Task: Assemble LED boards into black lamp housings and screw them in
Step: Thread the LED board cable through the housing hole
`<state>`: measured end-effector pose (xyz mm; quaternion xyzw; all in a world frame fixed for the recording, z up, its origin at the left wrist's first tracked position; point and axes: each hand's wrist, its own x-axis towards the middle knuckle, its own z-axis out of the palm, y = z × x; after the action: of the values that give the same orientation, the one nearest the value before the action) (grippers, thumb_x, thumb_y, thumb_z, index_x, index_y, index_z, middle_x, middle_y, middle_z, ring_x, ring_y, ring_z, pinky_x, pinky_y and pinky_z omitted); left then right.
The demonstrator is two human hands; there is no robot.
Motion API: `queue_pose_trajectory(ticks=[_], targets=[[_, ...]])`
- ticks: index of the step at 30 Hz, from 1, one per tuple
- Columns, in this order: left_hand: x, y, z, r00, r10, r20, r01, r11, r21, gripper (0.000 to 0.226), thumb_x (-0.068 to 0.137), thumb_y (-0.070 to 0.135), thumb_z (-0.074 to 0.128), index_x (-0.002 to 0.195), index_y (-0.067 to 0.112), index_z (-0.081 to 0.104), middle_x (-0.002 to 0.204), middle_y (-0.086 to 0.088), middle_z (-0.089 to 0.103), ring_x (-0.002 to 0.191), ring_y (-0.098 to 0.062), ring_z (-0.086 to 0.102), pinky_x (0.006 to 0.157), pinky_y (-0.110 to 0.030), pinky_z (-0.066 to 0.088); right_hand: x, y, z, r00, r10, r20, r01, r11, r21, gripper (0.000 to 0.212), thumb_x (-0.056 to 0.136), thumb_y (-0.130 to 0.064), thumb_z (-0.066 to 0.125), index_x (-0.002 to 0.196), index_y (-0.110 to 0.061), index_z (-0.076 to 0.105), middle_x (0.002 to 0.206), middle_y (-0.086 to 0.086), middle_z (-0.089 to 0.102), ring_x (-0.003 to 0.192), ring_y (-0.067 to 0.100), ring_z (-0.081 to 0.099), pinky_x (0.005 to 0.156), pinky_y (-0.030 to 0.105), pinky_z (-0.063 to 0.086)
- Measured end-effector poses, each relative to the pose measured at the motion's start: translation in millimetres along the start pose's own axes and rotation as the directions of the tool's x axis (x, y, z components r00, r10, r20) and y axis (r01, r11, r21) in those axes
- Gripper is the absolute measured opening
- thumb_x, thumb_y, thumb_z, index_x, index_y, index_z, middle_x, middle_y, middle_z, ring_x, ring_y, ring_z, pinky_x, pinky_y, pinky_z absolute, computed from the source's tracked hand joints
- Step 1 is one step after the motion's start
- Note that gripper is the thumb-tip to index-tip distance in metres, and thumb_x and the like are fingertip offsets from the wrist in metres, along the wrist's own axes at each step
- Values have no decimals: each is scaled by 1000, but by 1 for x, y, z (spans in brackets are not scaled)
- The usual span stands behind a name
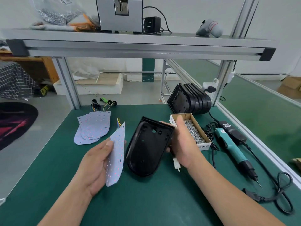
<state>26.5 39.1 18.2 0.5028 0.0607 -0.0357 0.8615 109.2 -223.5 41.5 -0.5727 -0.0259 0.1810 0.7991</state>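
A person's right hand (184,144) grips a black lamp housing (149,147) by its right edge at the middle of the green worktop (146,201), hollow side turned toward the camera. A white connector (176,165) on a short lead hangs below that hand. Just left of the housing, the left hand (96,162) holds an LED board (115,154) edge-up between thumb and fingers, coloured wires at the board's far end. Farther left lies a fanned stack of LED boards (92,128) with their wire bundles trailing toward the far edge. Right of the housing sits an open cardboard box of screws (192,129). Beyond it, at the far edge, a row of black housings (190,100) stands on edge. A teal electric screwdriver (232,147) and its coiled cable lie along the right side.
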Motion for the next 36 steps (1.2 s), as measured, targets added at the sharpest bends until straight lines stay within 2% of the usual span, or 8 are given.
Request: queue_pose_trajectory(ticks=[3,6,10,17,20,24,34,36], targets=[[2,3,-4,999,11,-47,-18,989,-148,35,102,26,57,127,11,77,139,-10,70,124,-18,70,94,-28,61,1,0,0,996,-48,69,49,999,-23,95,83,-96,29,125,-22,70,95,-1,63,75,12,55,56,29,35],[2,5,-7,999,25,-26,-32,950,-311,50,102,29,55,149,10,57,147,-11,64,133,-22,65,95,-36,62,-1,3,4,993,-93,76,100,990,-97,69,92,-83,49,115,-21,65,90,0,55,74,14,48,60,32,33],[0,0,2,998,58,37,-51,985,-164,43,107,30,48,145,15,62,147,-9,65,135,-25,63,93,-40,62,-4,4,9,999,-46,23,50,955,-292,41,88,-63,61,96,-24,68,76,-1,58,65,15,49,59,31,37],[-4,-8,13,995,61,73,-61,998,-8,40,105,31,52,133,10,72,145,-15,65,132,-26,65,98,-38,60,-6,12,23,994,105,2,-95,906,-412,49,88,-69,45,71,-26,63,63,4,50,54,19,40,51,33,29],[-5,-9,13,996,31,84,-32,999,21,38,106,32,54,132,10,72,143,-19,66,127,-30,68,98,-41,60,-6,14,26,994,84,76,-52,936,-348,51,94,-71,53,75,-25,63,66,3,51,57,18,42,51,32,28],[-6,-10,15,995,14,94,-17,999,32,41,109,34,52,142,12,63,150,-18,60,138,-35,59,114,-57,47,-14,14,31,992,-19,127,53,962,-267,72,98,-77,46,105,-15,81,99,7,80,92,23,77,77,34,61],[-3,-13,14,993,-82,85,85,996,-40,45,112,34,48,149,11,56,156,-23,52,146,-45,47,120,-68,36,-17,14,39,1000,12,13,-8,962,-272,75,96,-80,37,101,-22,84,99,11,80,90,26,78,67,24,52],[-4,-9,15,999,-25,42,28,998,-52,45,110,33,48,148,11,57,154,-21,55,145,-41,49,120,-65,37,-11,16,37,1000,-3,11,6,967,-254,71,102,-73,39,109,-17,82,83,8,70,64,23,64,56,26,36]])
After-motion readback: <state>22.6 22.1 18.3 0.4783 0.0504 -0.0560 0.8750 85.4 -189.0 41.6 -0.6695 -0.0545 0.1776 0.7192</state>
